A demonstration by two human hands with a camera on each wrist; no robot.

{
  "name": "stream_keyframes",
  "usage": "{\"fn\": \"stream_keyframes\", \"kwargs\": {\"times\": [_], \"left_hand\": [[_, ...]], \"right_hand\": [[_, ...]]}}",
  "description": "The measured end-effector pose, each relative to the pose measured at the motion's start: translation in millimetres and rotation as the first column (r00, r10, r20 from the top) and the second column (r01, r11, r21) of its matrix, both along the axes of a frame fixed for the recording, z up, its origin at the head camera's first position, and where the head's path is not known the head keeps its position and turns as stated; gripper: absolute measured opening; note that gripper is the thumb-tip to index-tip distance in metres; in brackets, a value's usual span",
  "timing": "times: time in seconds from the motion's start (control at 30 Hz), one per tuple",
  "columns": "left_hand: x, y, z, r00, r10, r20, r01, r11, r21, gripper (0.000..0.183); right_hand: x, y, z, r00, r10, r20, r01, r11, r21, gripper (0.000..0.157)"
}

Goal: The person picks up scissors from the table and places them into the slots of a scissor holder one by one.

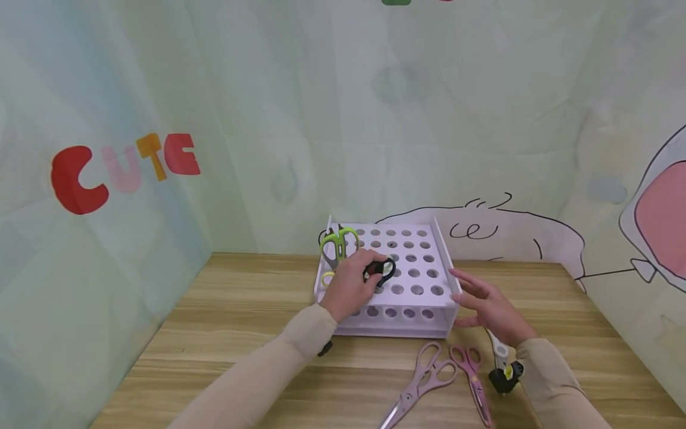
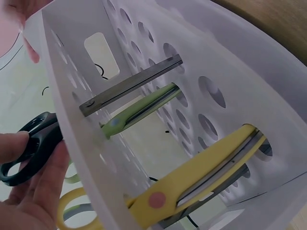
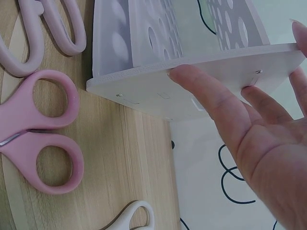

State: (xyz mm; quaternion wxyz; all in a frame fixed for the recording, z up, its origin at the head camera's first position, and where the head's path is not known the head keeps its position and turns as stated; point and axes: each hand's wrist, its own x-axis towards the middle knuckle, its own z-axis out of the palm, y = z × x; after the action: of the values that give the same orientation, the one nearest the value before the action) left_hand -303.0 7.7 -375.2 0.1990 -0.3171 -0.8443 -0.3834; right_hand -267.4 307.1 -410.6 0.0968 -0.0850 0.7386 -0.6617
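My left hand [image 1: 349, 286] pinches the black handle of a pair of scissors [image 2: 45, 143] at the top panel of a white holed rack [image 1: 399, 331]. In the left wrist view, its metal blades pass down through the rack and their tips meet a lower-panel hole. Beside it stand green-handled scissors [image 1: 330, 239] and yellow scissors [image 2: 168, 191], both set in holes. My right hand [image 1: 493, 310] rests its extended fingers [image 3: 204, 86] against the rack's right side wall.
In front of the rack, large mauve scissors [image 1: 411, 396], pink scissors [image 1: 474, 378] and white-handled scissors [image 1: 501, 350] lie on the wooden table [image 1: 225, 339]. A printed cloth [image 1: 300, 119] hangs behind the rack and along the sides.
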Motion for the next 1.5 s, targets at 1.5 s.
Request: {"fn": "stream_keyframes", "kwargs": {"times": [1.5], "left_hand": [[5.3,-4,9.9,0.990,0.140,0.011,-0.138,0.986,-0.099,0.036]], "right_hand": [[3.0,-1,2.2,1.000,0.006,-0.019,-0.006,1.000,0.005,0.068]]}}
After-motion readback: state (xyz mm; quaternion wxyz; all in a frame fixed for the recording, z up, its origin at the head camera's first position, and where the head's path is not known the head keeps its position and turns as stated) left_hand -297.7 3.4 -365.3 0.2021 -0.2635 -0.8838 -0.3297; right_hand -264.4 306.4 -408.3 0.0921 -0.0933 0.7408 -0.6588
